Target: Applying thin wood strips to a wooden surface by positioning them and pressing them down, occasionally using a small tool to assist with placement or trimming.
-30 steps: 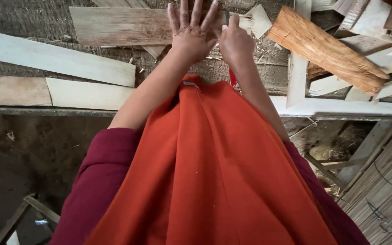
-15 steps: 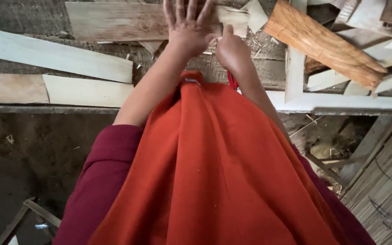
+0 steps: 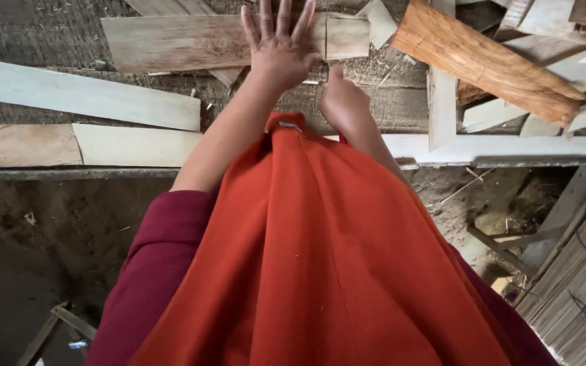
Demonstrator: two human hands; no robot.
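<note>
The light is soft, even daylight with no glare. The pale flat wooden boards at the top are bright, while the dark earth floor at the lower left lies in dim shadow. The orange cloth close to the camera is a little soft. Straight edges bend slightly near the frame borders.

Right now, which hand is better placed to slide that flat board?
Probably the left hand: it lies flat, fingers spread, on the flat wooden board. The right hand is curled near the board's lower edge; whether it touches is unclear.
</note>
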